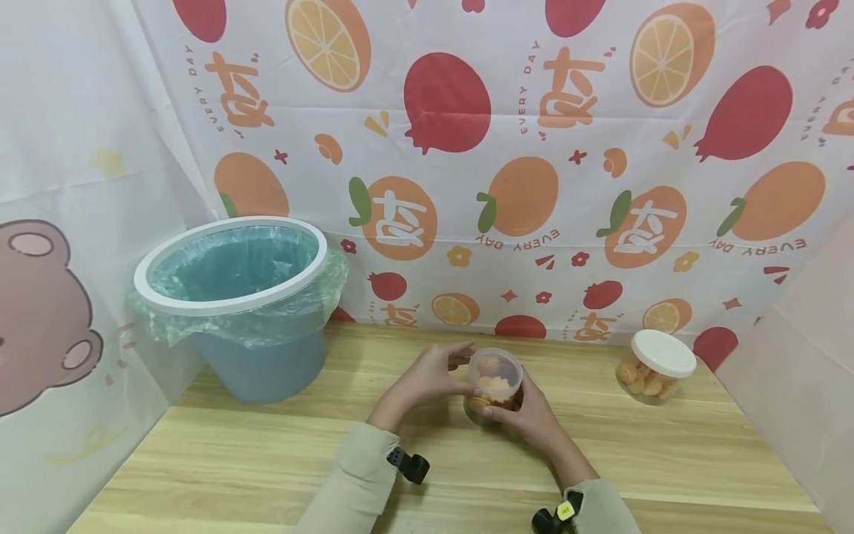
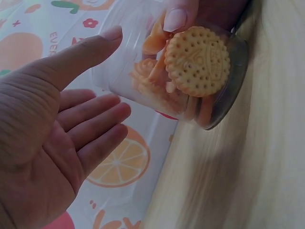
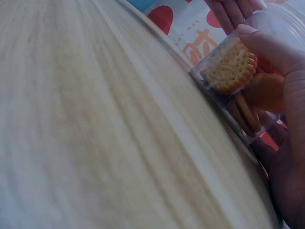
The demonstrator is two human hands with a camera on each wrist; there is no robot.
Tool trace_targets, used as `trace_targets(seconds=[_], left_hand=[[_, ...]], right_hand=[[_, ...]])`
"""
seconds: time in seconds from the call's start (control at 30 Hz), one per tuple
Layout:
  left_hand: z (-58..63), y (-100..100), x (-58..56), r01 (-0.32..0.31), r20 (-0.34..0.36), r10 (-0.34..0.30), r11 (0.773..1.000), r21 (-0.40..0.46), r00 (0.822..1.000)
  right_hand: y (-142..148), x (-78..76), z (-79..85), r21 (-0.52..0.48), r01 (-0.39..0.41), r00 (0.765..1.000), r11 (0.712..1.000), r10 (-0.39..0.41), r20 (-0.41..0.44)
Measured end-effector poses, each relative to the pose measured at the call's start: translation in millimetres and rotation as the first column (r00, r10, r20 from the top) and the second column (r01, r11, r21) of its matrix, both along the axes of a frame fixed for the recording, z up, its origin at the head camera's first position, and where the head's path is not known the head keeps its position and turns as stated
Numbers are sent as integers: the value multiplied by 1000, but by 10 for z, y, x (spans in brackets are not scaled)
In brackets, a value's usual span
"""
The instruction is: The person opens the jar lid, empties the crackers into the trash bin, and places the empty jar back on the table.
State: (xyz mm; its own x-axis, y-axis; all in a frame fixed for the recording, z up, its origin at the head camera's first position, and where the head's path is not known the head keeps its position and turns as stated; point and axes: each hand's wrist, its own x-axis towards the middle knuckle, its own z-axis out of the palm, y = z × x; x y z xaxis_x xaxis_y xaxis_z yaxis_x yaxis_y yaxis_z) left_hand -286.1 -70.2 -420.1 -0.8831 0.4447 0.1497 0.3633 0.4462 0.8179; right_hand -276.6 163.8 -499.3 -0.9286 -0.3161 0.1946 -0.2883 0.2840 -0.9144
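Observation:
A clear plastic jar (image 1: pixel 495 380) of biscuits stands on the table in front of the person, with a pale translucent rim at its top. My right hand (image 1: pixel 536 421) grips the jar from the right, thumb across its near side. On the opposite side, my left hand (image 1: pixel 432 376) has its fingers extended, the thumb by the upper rim. In the left wrist view that hand's palm and straight fingers show beside the jar. A round scalloped biscuit (image 2: pixel 198 62) lies against the jar wall, with orange-brown snack pieces (image 2: pixel 155 81) behind it.
A second clear jar (image 1: pixel 643 377) of snacks with a white lid (image 1: pixel 663 353) stands at the back right of the wooden table (image 1: pixel 267 467). At the back left is a blue-grey bin (image 1: pixel 267 363) with a green plastic liner. A fruit-printed cloth (image 1: pixel 460 163) hangs behind.

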Motion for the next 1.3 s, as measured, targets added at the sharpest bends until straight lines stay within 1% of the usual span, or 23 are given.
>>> trace_targets(seconds=[0.13,0.23,0.37,0.47,0.63,0.8,0.9,1.07,1.3], left_hand=[[-15,33,-11,-1,-11,1,1000,23,1000],[-25,68,-12,17,-18,-16,999,45,1000],[-30,119,5,22,-21,-21,999,35,1000],[-48,151,15,8,-32,-8,1000,17,999],[-86,213,36,-19,-58,19,1000,-7,998],[-113,279,66,-43,-45,43,999,20,998],[-135,313,72,-60,-49,62,998,28,997],[-157,351,87,-75,-68,77,997,27,995],[-184,360,97,-74,-97,76,997,31,992]], right_hand=[[1,0,8,5,19,1000,1000,-19,3],[-1,5,11,4,14,1000,1000,-14,0],[-1,9,7,-9,-4,1000,1000,4,-2],[-4,15,9,-22,-9,1000,1000,9,10],[-21,27,28,-11,-9,1000,1000,9,7],[-44,29,40,5,-4,1000,1000,4,-17],[-52,33,34,-2,-24,999,1000,24,-21],[-62,46,18,-12,-62,997,998,62,-38],[-79,68,27,2,-61,998,998,61,-26]])
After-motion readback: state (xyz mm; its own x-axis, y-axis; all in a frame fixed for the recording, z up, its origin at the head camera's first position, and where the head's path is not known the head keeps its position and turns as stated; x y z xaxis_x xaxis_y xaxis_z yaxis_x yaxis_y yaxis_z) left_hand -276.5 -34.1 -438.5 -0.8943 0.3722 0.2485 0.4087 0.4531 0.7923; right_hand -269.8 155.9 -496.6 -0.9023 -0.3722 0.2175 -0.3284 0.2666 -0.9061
